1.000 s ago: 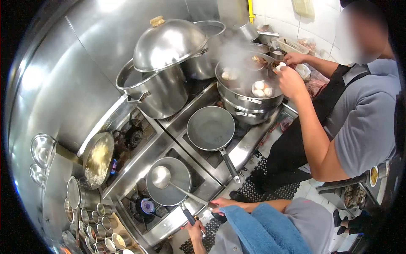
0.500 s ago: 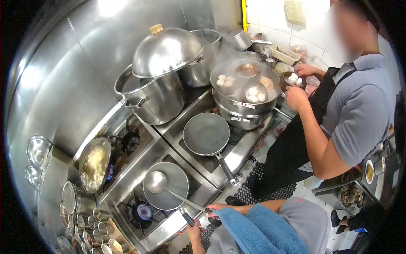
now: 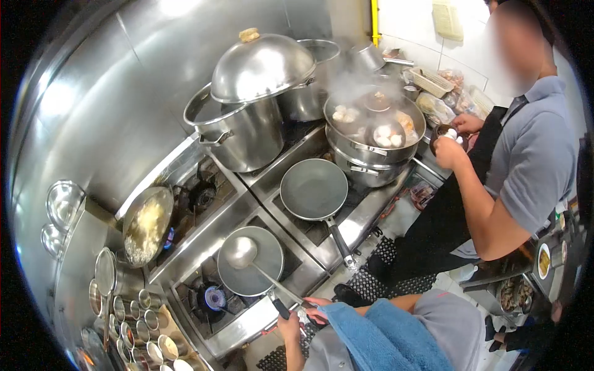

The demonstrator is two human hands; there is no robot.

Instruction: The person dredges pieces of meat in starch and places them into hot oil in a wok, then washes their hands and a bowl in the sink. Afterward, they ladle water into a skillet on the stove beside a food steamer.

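My left hand (image 3: 289, 326) is closed around the black handle of a grey frying pan (image 3: 267, 277) at the front of the stove. The pan sits beside a lit burner (image 3: 214, 298), whose blue flame shows. Held in my right hand (image 3: 317, 309) is the handle of a steel ladle (image 3: 239, 251). Its bowl lies over the pan, toward the left side. Whether the bowl touches the pan, I cannot tell. Behind and to the right, a second grey frying pan (image 3: 314, 188) rests on the stove with its handle toward me.
A tilted wok (image 3: 148, 226) with yellowish contents stands at left near a flame. Large pots (image 3: 250, 139) and a steaming steamer (image 3: 371, 145) are at the back. A co-worker (image 3: 532, 161) holds a dark bowl at right. Several metal containers (image 3: 139, 334) line the lower left.
My view has turned, so the stove sits slightly farther right and higher. Both my hands keep their grips. The co-worker's bowl is a little lower.
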